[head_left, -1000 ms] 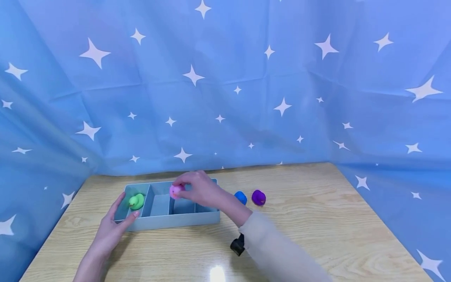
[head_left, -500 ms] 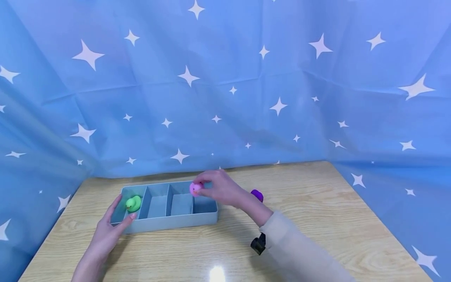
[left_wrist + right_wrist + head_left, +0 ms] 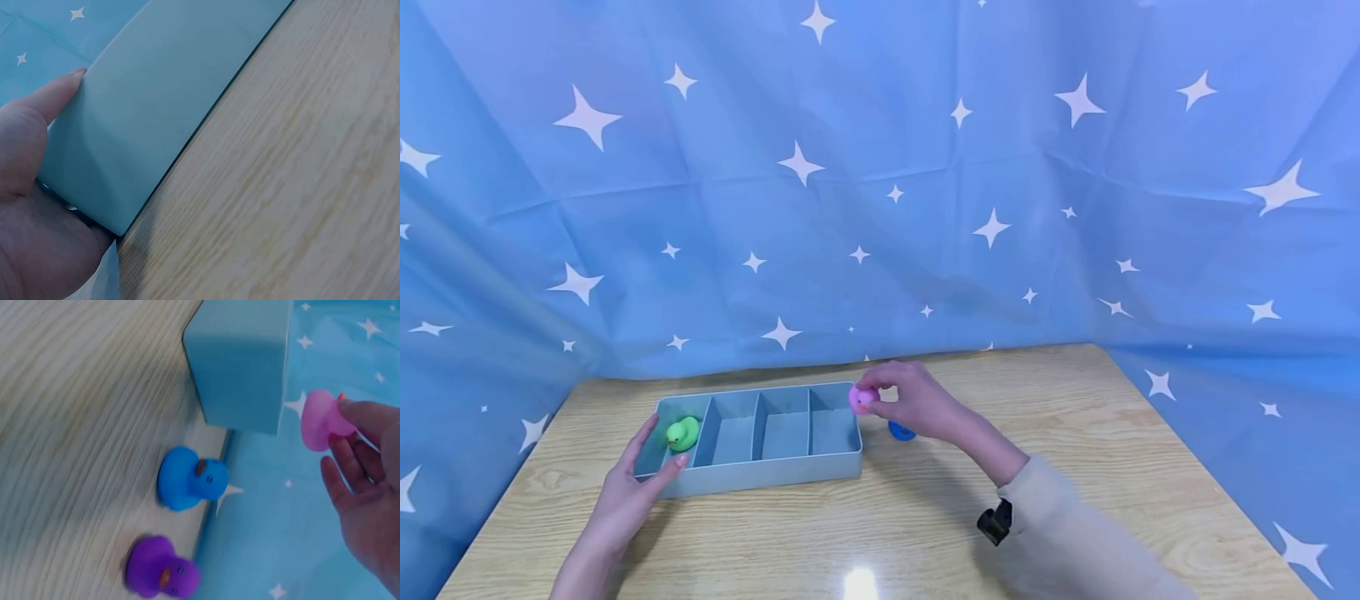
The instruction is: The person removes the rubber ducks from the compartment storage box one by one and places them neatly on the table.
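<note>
With thumb and fingertips, my right hand [image 3: 917,404] pinches a pink rubber duck [image 3: 863,400] in the air at the right end of a blue-grey divided tray [image 3: 767,475]. At the tray's left end, my left hand [image 3: 628,492] grips the corner, its thumb [image 3: 59,97] at the front wall's rim. A green rubber duck [image 3: 682,434] sits in the leftmost compartment; the other compartments hold nothing. A blue rubber duck [image 3: 181,480] stands on the table just beyond the tray's right end. Beside it is a purple rubber duck [image 3: 153,569], hidden behind my right hand in the head view.
The wooden table [image 3: 775,542] runs back to a blue curtain [image 3: 880,208] with white stars, which also hangs along both sides. A black device [image 3: 995,523] is at my right wrist, by the pale sleeve [image 3: 1075,525].
My right hand has carried the pink duck rightward, from over the tray's middle to its right end. My left hand stays at the tray's left corner. The head view has shifted slightly.
</note>
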The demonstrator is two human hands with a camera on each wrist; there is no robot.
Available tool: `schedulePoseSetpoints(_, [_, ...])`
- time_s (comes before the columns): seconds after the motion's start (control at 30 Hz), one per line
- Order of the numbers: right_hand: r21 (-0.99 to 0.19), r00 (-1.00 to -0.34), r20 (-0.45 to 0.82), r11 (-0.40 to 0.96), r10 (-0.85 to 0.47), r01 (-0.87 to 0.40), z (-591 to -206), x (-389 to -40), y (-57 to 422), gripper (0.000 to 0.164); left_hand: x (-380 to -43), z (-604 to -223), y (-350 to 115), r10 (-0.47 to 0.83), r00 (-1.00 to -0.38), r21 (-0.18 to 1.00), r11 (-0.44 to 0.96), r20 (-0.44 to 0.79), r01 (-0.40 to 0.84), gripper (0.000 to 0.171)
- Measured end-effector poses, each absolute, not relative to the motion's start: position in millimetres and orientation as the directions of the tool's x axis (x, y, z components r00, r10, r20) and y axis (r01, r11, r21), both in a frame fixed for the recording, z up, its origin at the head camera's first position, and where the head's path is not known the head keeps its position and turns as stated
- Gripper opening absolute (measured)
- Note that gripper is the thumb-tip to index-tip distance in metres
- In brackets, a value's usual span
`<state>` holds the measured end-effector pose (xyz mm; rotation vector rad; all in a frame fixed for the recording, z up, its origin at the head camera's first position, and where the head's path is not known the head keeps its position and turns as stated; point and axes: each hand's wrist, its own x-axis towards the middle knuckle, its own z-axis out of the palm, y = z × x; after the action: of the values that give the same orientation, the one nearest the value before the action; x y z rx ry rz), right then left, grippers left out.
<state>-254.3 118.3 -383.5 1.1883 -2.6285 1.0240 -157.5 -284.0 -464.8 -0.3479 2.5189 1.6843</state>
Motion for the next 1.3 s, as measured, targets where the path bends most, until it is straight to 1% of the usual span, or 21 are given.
schedulePoseSetpoints(0.17, [-0.549,-0.704,0.335,0.478,-0.626,-0.686,-385.9,-255.1,134.5,0.019,-157.1,-465.0,-285.0,-0.142,-0.966,0.900,0.356,-0.214,-0.252,0.101])
schedulePoseSetpoints(0.37, [-0.586,-0.756,0.318,0.508,-0.572,-0.631,-392.3,-256.1,151.6,0.018,-156.3,-465.0,-285.2,-0.144,-0.965,0.901,0.349,-0.220,-0.257,0.101])
schedulePoseSetpoints(0.57, [-0.600,-0.778,0.328,0.518,-0.536,-0.610,-399.1,-255.5,165.6,0.021,-156.0,-464.8,-284.8,-0.145,-0.965,0.906,0.336,-0.220,-0.257,0.102])
schedulePoseSetpoints(0.73, [-0.647,-0.812,0.304,0.518,-0.499,-0.560,-402.9,-252.2,175.7,0.022,-156.0,-464.6,-284.2,-0.153,-0.963,0.907,0.328,-0.223,-0.262,0.103])
schedulePoseSetpoints(1.03, [-0.710,-0.858,0.273,0.511,-0.434,-0.484,-411.3,-249.9,195.5,0.019,-158.1,-464.0,-284.1,-0.140,-0.964,0.903,0.340,-0.227,-0.262,0.102])
schedulePoseSetpoints(1.3, [-0.717,-0.891,0.238,0.550,-0.386,-0.429,-416.2,-246.8,208.8,0.021,-157.2,-464.3,-283.4,-0.134,-0.966,0.906,0.338,-0.221,-0.254,0.102])
